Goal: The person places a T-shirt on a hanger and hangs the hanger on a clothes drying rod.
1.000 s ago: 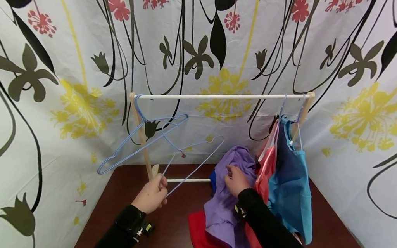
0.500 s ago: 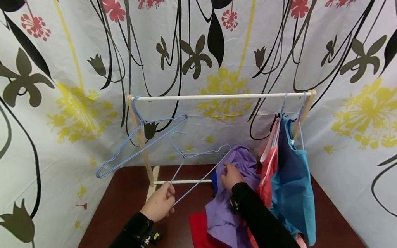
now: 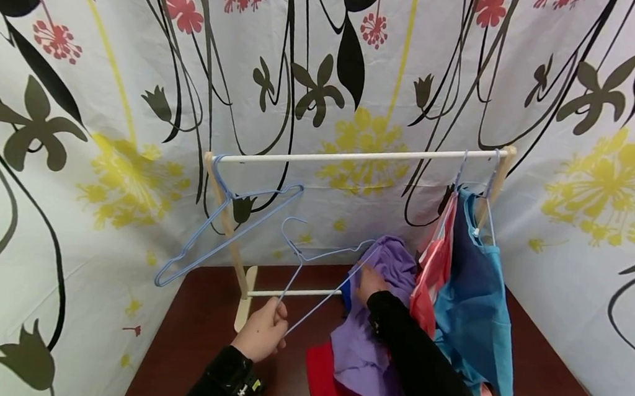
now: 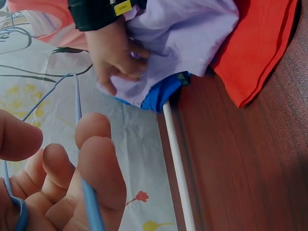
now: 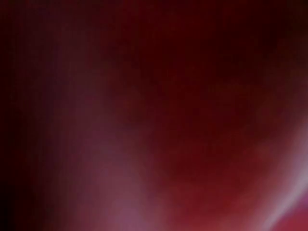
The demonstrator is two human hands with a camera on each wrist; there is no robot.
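Since a second ago, wire hanger (image 3: pixel 317 272) swung closer to the purple shirt (image 3: pixel 374 327), hook now upright. Held at its lower corner by the left hand (image 3: pixel 263 335), fingers curled round the wire. Just beyond, right hand (image 3: pixel 369 284) gripping the purple shirt near its top, on the heap over the red cloth (image 3: pixel 325 379) on the worktop (image 3: pixel 200 338). Not yet threaded into the shirt. Further out, two garments already hung on the rail (image 3: pixel 354 156); one empty blue hanger (image 3: pixel 225 228) at the left.
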